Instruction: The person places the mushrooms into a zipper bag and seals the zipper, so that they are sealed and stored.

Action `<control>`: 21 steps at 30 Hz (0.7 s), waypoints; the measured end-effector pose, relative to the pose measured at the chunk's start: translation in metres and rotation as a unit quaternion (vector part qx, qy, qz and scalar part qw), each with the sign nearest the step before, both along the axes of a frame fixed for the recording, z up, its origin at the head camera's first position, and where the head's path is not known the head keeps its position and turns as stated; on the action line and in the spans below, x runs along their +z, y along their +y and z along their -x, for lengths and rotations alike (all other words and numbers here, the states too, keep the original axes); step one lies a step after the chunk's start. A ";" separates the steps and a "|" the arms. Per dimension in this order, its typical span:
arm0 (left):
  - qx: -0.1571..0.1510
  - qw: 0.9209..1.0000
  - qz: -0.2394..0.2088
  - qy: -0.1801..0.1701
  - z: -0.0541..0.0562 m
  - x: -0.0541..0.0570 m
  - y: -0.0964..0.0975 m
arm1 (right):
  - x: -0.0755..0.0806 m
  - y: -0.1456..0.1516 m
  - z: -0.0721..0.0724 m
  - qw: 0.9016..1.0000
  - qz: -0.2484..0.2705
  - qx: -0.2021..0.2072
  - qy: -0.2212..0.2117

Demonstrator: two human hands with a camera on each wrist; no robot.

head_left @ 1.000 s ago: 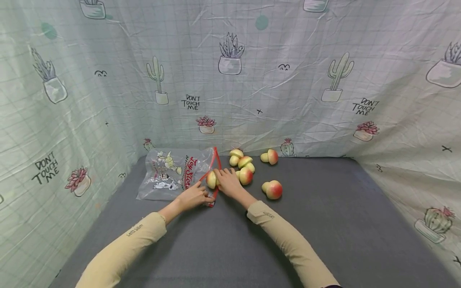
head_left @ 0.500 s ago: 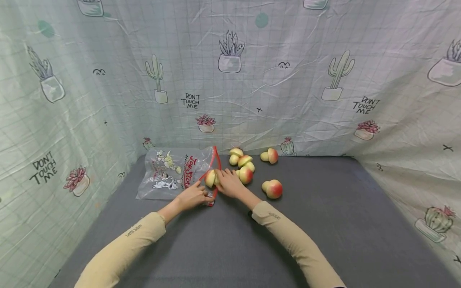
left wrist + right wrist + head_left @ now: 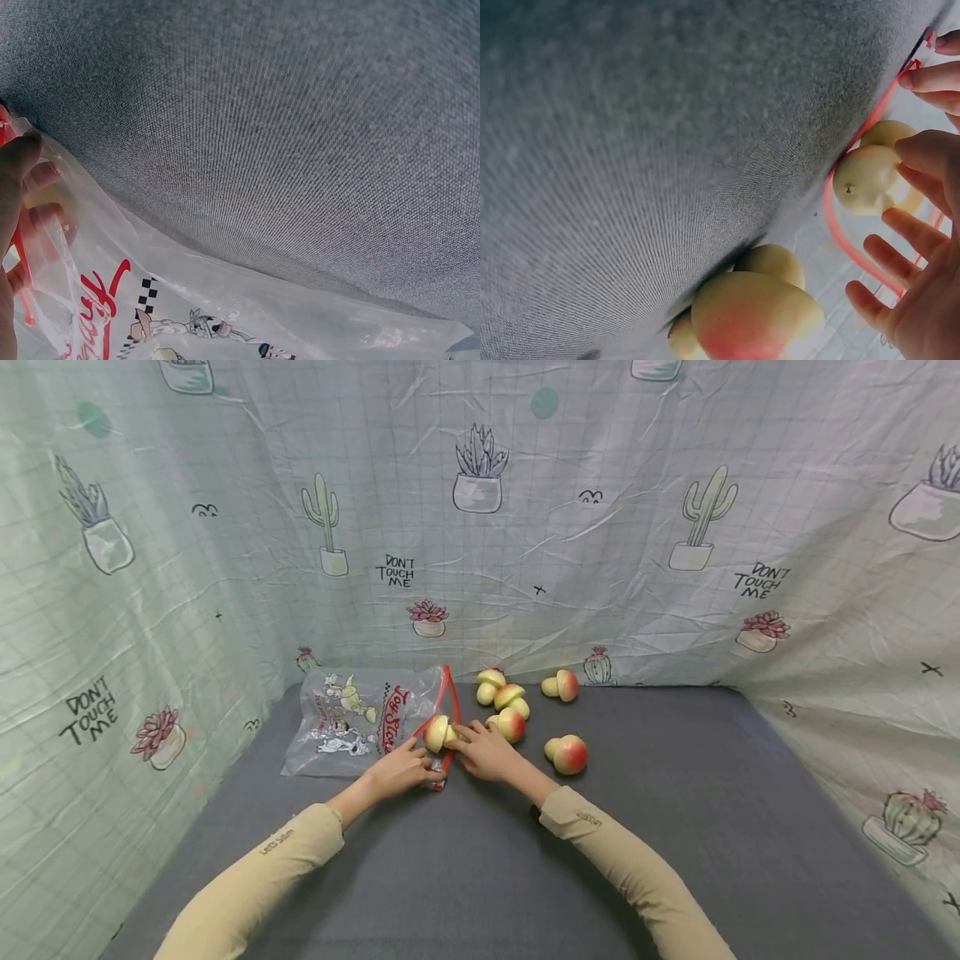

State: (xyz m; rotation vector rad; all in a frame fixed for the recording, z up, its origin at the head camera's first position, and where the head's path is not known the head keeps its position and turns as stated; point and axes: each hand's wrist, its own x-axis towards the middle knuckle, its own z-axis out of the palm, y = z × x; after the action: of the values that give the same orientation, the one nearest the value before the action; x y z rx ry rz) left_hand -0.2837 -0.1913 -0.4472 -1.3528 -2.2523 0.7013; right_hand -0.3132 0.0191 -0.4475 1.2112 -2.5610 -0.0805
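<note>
A clear plastic zip bag [image 3: 405, 693] with red "Toy Story" print and a red edge lies on the grey table, its mouth facing right. My left hand [image 3: 401, 770] grips the near side of that mouth; in the left wrist view its fingers [image 3: 43, 176] show through the plastic. At the opening sits a toy mushroom [image 3: 435, 732] with a yellow and red cap, cap toward the bag. My right hand [image 3: 491, 752] has thumb and index finger at its pale stem [image 3: 866, 180]; the other fingers are spread. The red edge loops around this mushroom in the right wrist view.
Behind and beside the right hand is a cluster of toy mushrooms [image 3: 512, 727]. One more mushroom [image 3: 566, 685] lies near the back edge, another mushroom [image 3: 570, 754] to the right. A cactus-print curtain [image 3: 540, 635] closes off the back and sides of the table.
My right hand has shifted slightly right and toward me, so more of the mushroom's stem shows. The mushroom has moved slightly left, into the bag's mouth. My left hand stays on the bag.
</note>
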 end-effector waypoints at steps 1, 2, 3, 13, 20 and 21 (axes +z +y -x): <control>-0.002 1.000 0.000 0.003 0.000 0.000 0.000 | 0.000 0.000 0.000 1.000 -0.005 -0.001 0.002; -0.003 1.000 0.001 0.007 0.000 -0.001 0.000 | -0.001 0.000 -0.001 1.000 -0.010 -0.002 0.005; -0.003 1.000 0.002 0.009 0.000 -0.001 0.000 | -0.001 0.000 -0.001 1.000 -0.015 -0.005 0.005; 0.001 1.000 -0.011 -0.001 0.000 0.000 0.000 | -0.001 -0.005 0.001 0.999 -0.035 -0.020 -0.005; 0.012 1.000 -0.010 -0.020 -0.002 0.003 0.001 | -0.002 -0.009 0.003 0.999 -0.041 -0.029 -0.003; 0.012 1.000 -0.012 -0.022 -0.002 0.003 0.002 | -0.002 -0.010 0.003 0.999 -0.041 -0.029 -0.001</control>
State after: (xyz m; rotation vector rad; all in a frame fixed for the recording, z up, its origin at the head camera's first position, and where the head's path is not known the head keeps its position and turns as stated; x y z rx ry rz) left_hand -0.2821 -0.1895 -0.4439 -1.3435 -2.3070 0.6566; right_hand -0.3163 0.0095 -0.4490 1.1662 -2.6176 -0.2008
